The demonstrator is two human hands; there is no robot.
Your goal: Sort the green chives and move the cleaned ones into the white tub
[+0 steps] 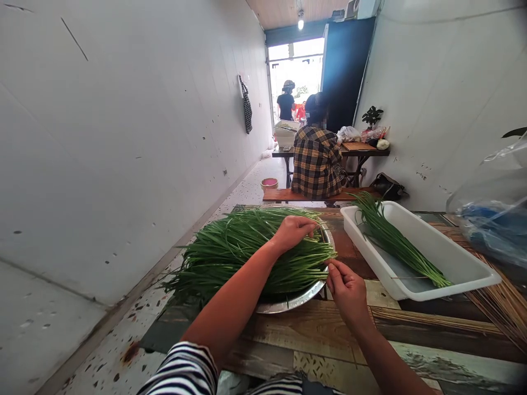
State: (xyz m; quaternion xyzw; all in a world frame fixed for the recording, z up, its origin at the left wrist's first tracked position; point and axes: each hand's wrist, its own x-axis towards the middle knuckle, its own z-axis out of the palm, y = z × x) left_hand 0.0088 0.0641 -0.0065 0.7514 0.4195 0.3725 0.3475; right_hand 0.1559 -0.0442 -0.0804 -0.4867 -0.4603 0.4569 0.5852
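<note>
A large heap of garlic chives [234,236] fills a round metal basin [296,300], their pale stem ends pointing right. My left hand [293,233] is above the heap, thumb and fingers pinched together by the stem ends; a thin stalk seems to show at the fingertips. At the basin's right rim, my right hand [348,291] is closed in a pinch, close to the stems. A thin bamboo skewer [405,277] stretches right from behind this hand, across the white tray [448,293]. Inside that tray lies a bundle of chives [405,249].
Bamboo skewers [500,310] lie on the wooden table [288,334] at right, near a clear plastic bag [494,208]. Ahead, a person in a plaid shirt [315,162] sits on a bench [278,195] at another table. A white wall [123,137] runs along the left.
</note>
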